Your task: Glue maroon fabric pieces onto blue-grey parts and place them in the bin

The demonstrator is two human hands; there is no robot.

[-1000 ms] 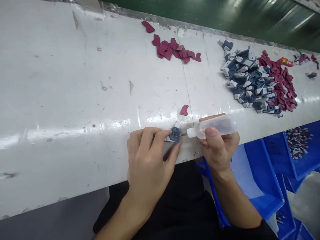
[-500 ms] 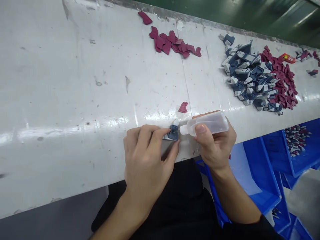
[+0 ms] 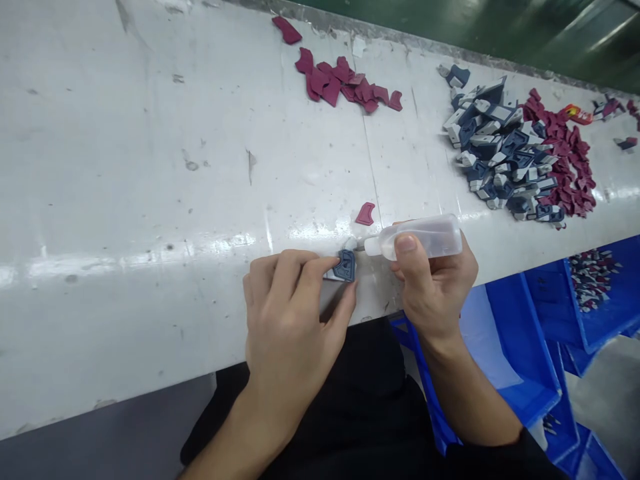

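Between thumb and forefinger my left hand [image 3: 293,307] pinches a small dark blue and white plastic part [image 3: 345,266] near the table's front edge. A recess shows in the part's blue upper face. My right hand [image 3: 435,287] is closed around a translucent squeeze bottle [image 3: 420,238], thumb on its side. The bottle lies nearly level, its thin nozzle pointing left at the upper end of the part; whether the tip touches cannot be made out. Just beyond the part lies a single maroon piece [image 3: 365,213] with a curved edge.
Maroon pieces [image 3: 331,91] lie scattered near the back of the white table [image 3: 125,200]. At the right are a heap of blue and white parts [image 3: 515,143] and a maroon pile [image 3: 575,173], with a red and yellow wrapper [image 3: 579,114]. Blue bins [image 3: 530,333] stand below the front edge.
My right hand has shifted the bottle slightly up and right, moving the nozzle from the part's recessed face to its upper end. My left hand keeps its pinch on the part.
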